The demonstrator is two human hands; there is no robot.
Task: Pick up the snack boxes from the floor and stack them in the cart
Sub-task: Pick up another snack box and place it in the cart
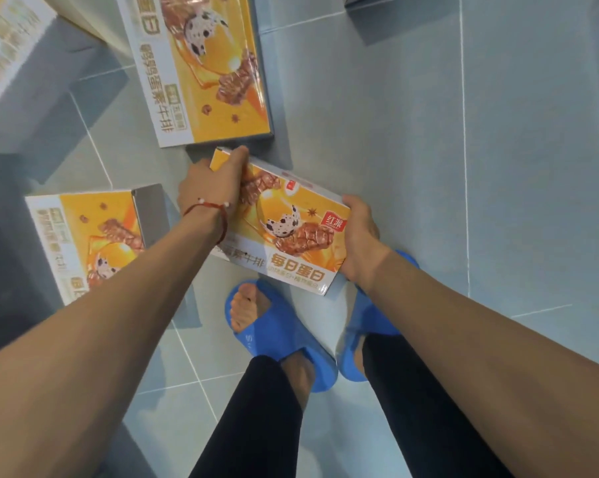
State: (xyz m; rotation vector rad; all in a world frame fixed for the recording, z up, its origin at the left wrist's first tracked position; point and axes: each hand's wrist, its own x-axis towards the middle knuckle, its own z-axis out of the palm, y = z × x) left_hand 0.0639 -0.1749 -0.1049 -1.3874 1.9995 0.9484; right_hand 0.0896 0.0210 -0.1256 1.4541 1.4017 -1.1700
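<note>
At the centre of the frame, the left hand (pixel 210 188) and right hand (pixel 360 236) grip opposite ends of an orange snack box (pixel 291 229), fingers (pixel 236 155) curled round its edges. On the tiled floor (pixel 463 167), a second box (pixel 201 63) lies at upper centre and a third box (pixel 80 243) at left.

I am getting a bright, evenly lit view here, with soft light coming from above and giving the tiled floor (pixel 429 167) a cool bluish cast. Soft-edged grey shadows are lying beside the boxes, the widest under the top-left box (pixel 5 53), which is smearing badly (its print is unreadable). The middle snack box (pixel 291 229) is reading sharpest, while a mild sheen is washing over the upper box (pixel 201 63). The wide lens is bending the grout lines and stretching the forearms (pixel 498 339) toward the lower corners.
</note>
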